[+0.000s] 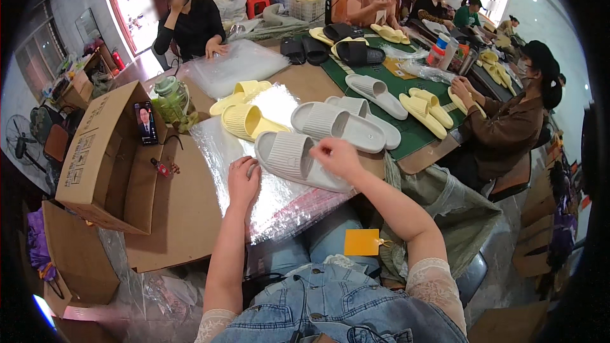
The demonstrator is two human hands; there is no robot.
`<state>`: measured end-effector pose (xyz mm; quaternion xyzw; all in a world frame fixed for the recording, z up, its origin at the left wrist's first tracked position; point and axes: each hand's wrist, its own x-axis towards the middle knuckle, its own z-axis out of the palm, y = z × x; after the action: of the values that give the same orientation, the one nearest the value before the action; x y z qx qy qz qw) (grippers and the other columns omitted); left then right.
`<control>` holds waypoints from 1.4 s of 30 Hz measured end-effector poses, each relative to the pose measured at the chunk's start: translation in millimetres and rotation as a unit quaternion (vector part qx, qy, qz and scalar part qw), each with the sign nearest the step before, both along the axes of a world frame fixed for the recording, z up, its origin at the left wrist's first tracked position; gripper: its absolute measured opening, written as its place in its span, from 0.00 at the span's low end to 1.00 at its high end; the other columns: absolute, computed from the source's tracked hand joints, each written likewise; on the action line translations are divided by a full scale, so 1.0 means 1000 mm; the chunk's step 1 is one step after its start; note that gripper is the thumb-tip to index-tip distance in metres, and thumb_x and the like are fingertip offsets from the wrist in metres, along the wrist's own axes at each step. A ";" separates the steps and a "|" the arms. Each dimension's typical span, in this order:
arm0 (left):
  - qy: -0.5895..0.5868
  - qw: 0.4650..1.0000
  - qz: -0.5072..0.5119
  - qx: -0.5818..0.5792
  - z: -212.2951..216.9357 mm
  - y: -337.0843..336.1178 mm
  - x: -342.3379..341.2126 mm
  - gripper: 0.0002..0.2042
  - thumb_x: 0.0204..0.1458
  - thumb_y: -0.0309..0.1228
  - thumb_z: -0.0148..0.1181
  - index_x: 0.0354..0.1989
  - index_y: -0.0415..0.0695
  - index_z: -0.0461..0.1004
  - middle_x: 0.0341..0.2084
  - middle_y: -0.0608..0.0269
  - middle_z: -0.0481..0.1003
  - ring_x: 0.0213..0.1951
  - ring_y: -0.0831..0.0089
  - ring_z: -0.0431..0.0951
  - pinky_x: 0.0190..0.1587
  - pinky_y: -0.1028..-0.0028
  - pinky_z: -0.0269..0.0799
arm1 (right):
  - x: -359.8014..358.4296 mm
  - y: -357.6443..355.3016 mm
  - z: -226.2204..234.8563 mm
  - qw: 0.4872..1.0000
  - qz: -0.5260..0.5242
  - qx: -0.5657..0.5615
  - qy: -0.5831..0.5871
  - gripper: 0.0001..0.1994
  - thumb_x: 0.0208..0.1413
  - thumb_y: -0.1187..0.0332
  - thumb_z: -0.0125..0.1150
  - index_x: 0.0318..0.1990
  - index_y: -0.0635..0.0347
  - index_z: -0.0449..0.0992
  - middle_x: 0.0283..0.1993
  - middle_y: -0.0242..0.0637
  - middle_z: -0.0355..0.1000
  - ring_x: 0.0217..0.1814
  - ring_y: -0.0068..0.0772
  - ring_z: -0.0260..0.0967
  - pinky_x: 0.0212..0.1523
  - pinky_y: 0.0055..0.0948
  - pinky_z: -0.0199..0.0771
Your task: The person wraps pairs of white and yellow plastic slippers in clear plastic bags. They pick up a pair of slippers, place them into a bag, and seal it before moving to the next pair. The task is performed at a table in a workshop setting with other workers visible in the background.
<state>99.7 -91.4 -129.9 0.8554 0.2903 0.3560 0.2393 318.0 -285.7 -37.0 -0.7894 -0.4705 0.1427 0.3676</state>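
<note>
A: On the brown desk (175, 213), shiny plastic (273, 213) is spread; the near grey slipper (293, 159) is set on it. How is it best handled?

B: Flat, in my judgement: toe steadied from the left, opening worked from the right without the sole being tipped.

A: Hands?

B: Left hand (244, 181) laid loosely beside the toe; contact can't be told. Right hand (337, 155) curled narrow by the opening; anything pinched can't be told.

A: Slipper's look?

B: Upright, toe leftward; broad strap (283, 152) finely ribbed, faintly marked near its edge.
</note>
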 end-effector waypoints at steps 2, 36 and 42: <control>-0.005 1.000 0.003 -0.004 -0.001 -0.001 0.002 0.12 0.52 0.32 0.61 0.43 0.42 0.81 0.49 0.55 0.77 0.55 0.54 0.71 0.60 0.60 0.66 | 0.024 -0.004 -0.005 0.992 -0.080 0.066 -0.069 0.19 0.51 0.55 0.67 0.43 0.60 0.78 0.39 0.42 0.76 0.45 0.44 0.73 0.46 0.38 0.73; -0.003 1.000 -0.010 0.013 0.001 -0.004 0.001 0.11 0.50 0.30 0.64 0.42 0.43 0.81 0.49 0.55 0.76 0.54 0.54 0.71 0.60 0.61 0.66 | -0.021 -0.008 -0.059 0.974 -0.131 -0.070 -0.172 0.20 0.53 0.56 0.61 0.28 0.70 0.79 0.32 0.58 0.77 0.35 0.59 0.77 0.41 0.51 0.77; -0.003 0.999 -0.016 0.033 -0.001 -0.003 0.000 0.11 0.50 0.30 0.64 0.41 0.43 0.81 0.49 0.55 0.77 0.53 0.53 0.72 0.59 0.61 0.66 | -0.024 -0.028 -0.063 0.976 -0.172 0.001 -0.135 0.19 0.53 0.56 0.62 0.28 0.69 0.79 0.32 0.57 0.77 0.35 0.58 0.77 0.41 0.52 0.76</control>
<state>99.7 -94.0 -131.3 0.8664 0.2640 0.3637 0.2175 293.7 -313.8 -99.7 -0.8701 -0.3732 -0.0315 0.3204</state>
